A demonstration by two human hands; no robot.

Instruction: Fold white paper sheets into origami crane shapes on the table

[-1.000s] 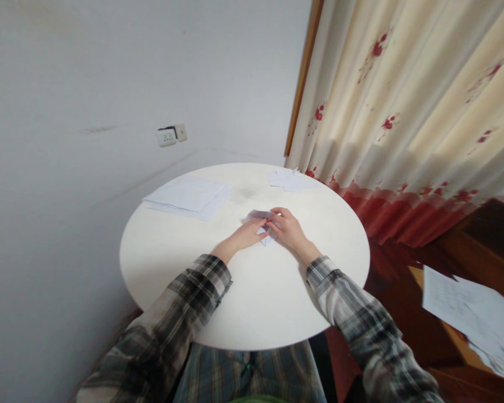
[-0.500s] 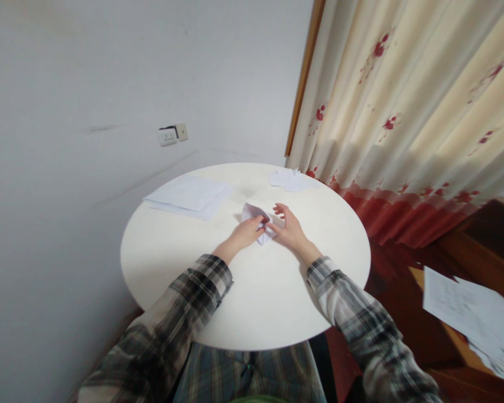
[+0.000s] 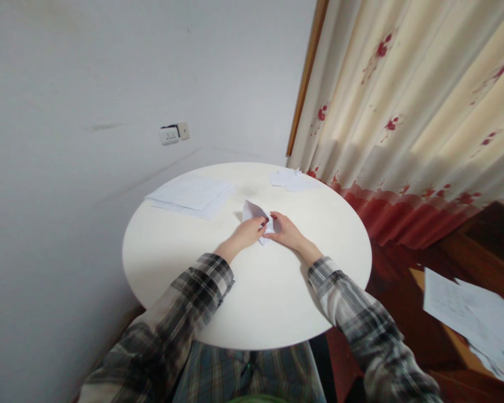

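Note:
Near the middle of the round white table, a small folded sheet of white paper [image 3: 251,210] stands partly raised, with a pointed flap up at its back left. My left hand [image 3: 248,232] is closed on its left part, fingers curled in over the fold. From the right, my right hand [image 3: 287,230] grips the right side, thumb at the near edge and fingers behind. Both hands cover much of the paper, so its full shape is hidden.
A stack of white sheets [image 3: 189,193] lies at the table's back left. Several paper pieces [image 3: 292,180] lie at the back right. The white table [image 3: 260,302] stands by a wall with a socket [image 3: 168,135]. Written papers [image 3: 466,308] rest lower right, near a curtain [image 3: 403,112].
My right hand's raised fingers have come down and inward onto the right side of the paper. My left hand stays almost in place on it.

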